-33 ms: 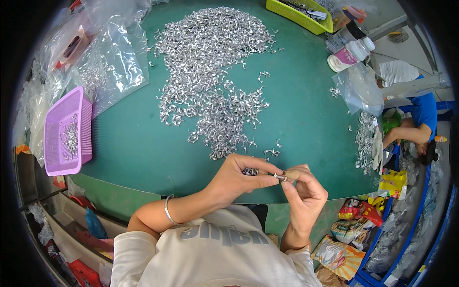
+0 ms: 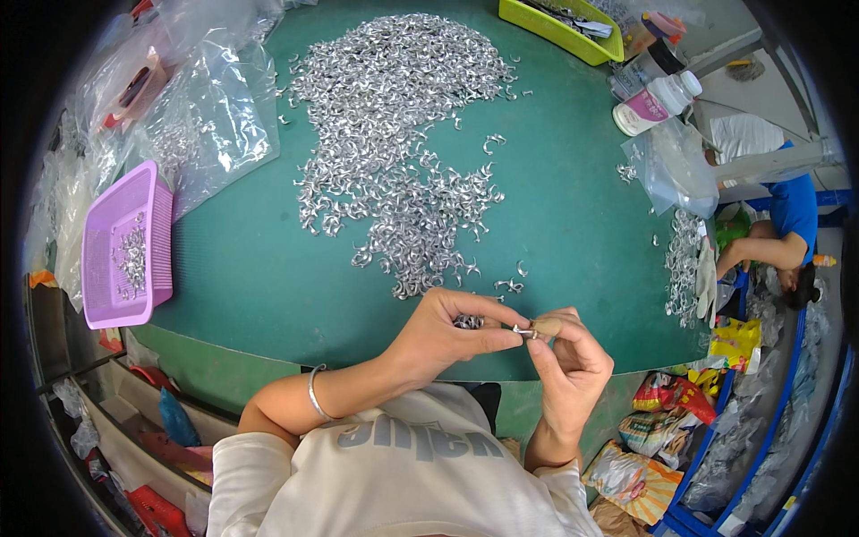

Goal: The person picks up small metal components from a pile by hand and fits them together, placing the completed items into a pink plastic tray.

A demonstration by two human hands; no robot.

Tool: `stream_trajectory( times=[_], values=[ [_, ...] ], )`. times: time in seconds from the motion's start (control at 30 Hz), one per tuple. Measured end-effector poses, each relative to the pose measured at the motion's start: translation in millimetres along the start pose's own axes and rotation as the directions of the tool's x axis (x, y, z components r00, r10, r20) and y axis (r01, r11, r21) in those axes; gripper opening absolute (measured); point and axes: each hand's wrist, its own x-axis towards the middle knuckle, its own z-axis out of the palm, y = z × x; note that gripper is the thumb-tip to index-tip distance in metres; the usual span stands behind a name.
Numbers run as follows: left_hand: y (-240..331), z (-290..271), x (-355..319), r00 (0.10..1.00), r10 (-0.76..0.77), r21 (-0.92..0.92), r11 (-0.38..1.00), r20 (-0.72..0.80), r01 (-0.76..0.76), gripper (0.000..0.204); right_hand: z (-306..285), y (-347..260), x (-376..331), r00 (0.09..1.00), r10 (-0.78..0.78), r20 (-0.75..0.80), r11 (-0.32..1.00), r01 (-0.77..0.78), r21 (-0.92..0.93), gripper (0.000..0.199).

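Note:
Just over the near edge of the table, my left hand (image 2: 452, 333) and my right hand (image 2: 571, 362) meet. Between their fingertips is a small shiny curved metal piece (image 2: 525, 332), pinched from both sides. Several more such pieces (image 2: 467, 320) sit in the palm and curled fingers of my left hand. What else my right fingers may hold is hidden. Beyond my hands a large heap of the same curved metal pieces (image 2: 394, 116) spreads over the green table top (image 2: 242, 259). A few loose pieces (image 2: 510, 285) lie close to my left fingers.
A purple basket (image 2: 163, 259) with some pieces stands at the left, near clear plastic bags (image 2: 233, 116). At the far right are a yellow-green tray (image 2: 559, 27) and a white bottle (image 2: 658, 103). More metal pieces (image 2: 684, 268) line the right edge. A person in blue (image 2: 792, 210) is beyond.

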Motion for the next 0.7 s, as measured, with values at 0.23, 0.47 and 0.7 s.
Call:
stream_trajectory(
  times=[0.23, 0.47, 0.7],
  values=[
    [7, 0, -3, 0.995, 0.097, 0.111, 0.989, 0.024, -0.099, 0.016, 3, -2, -1, 0.994, -0.105, -0.009, 0.991, 0.104, -0.081, 0.017],
    [5, -2, -3, 0.993, 0.106, 0.154, 0.982, 0.053, -0.113, 0.02, 4, 2, -1, 0.996, -0.088, -0.025, 0.996, 0.089, 0.012, 0.018],
    [3, -14, 0, 0.987, -0.071, -0.087, 0.994, -0.147, 0.059, 0.016, -51, 66, 55, 0.943, 0.118, -0.31, 0.989, -0.139, -0.045, 0.009]
  ],
)
